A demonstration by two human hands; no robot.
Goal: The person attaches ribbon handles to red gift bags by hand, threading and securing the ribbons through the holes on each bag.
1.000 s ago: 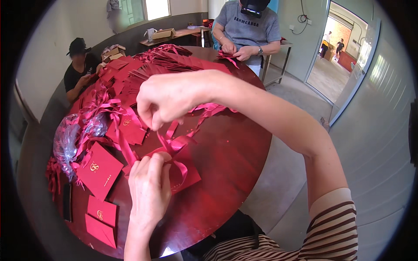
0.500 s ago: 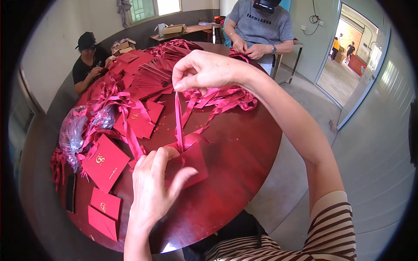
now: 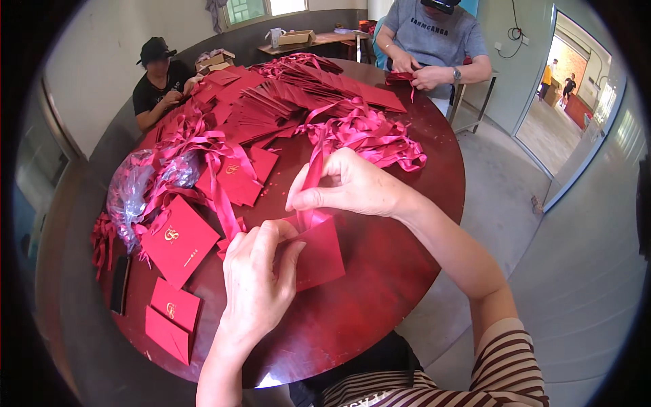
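Observation:
Near the front of the table, a red paper envelope (image 3: 322,258) is gripped by my left hand (image 3: 258,278), the thumb pressed to its near face and the fingers closed over its left side. Just above its upper edge, my right hand (image 3: 356,184) pinches a pink-red ribbon (image 3: 313,171) between thumb and fingertips. The ribbon drops into the envelope at its top, and its upper part rises past my fingers. Another ribbon (image 3: 222,203) runs up and left from beside my left hand. My fingers hide part of the envelope's left end.
Several flat red envelopes (image 3: 180,244) lie on the round, dark red table (image 3: 380,271). Behind are fanned envelope stacks (image 3: 261,108), a ribbon heap (image 3: 380,139) and clear plastic bags (image 3: 129,193). Two people (image 3: 437,41) work across the table. A black object (image 3: 121,285) lies at the left edge.
My right hand has come down toward the envelope, and the ribbon now stretches less far between them. My left thumb has folded in against the envelope. The view has shifted a little.

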